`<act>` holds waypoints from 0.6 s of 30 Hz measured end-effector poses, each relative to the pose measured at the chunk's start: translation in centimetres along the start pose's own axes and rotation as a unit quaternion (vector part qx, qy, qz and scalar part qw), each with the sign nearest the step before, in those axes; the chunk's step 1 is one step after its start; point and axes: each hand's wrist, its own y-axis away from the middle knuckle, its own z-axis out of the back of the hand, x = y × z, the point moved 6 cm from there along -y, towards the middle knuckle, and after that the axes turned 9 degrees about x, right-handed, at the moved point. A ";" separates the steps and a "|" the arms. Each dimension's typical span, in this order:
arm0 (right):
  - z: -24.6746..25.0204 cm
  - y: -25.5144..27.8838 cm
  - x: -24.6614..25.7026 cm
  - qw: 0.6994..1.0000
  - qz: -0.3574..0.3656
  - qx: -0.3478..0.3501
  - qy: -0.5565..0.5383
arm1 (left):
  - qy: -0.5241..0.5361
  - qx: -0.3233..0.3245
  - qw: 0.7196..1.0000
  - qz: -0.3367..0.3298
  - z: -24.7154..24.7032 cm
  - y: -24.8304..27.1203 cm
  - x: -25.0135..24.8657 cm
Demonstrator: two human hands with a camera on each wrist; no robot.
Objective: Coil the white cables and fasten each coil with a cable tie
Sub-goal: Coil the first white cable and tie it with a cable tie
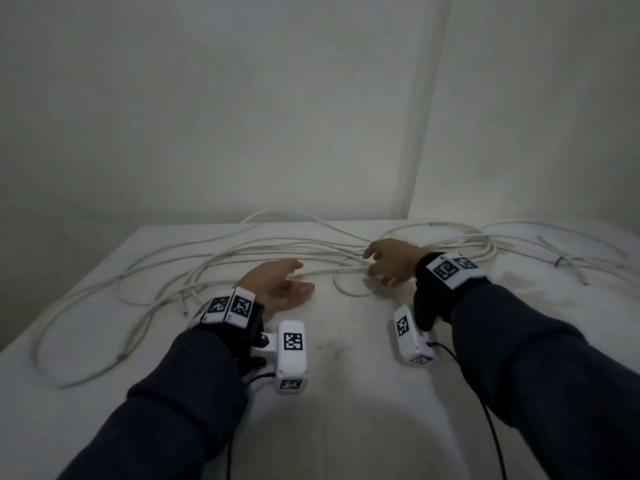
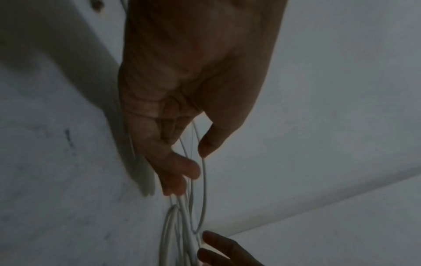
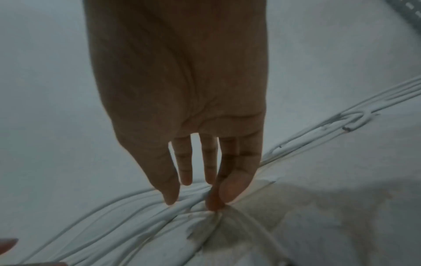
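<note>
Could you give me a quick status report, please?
Left hand open beside strands. Right hand pinching white cables. Cables loose across table, uncoiled.

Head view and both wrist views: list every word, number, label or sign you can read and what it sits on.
No readable words or numbers in any view.
Wrist bands and camera units: black-and-white square code markers only, no letters.
White cables, table, wall: no print visible.
</note>
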 end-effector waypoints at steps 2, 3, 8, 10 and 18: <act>0.2 -1.1 -0.2 1.000 0.003 -0.010 0.017 | 0.001 0.000 1.000 -0.004 0.0 -0.9 0.0; 0.2 -1.5 -0.3 0.999 0.001 -0.011 0.035 | -0.002 0.001 1.000 -0.007 0.0 -1.1 0.1; 0.6 -2.0 -0.5 0.996 0.005 -0.023 0.082 | -0.043 -0.014 0.998 -0.050 0.2 -2.7 -0.1; 0.9 -1.6 -0.4 0.995 0.022 -0.044 0.082 | -0.046 -0.027 0.997 -0.060 0.2 -2.8 -0.1; 1.6 3.8 0.4 0.974 0.121 -0.179 -0.073 | 0.142 -0.169 0.938 -0.267 2.1 -0.3 -2.2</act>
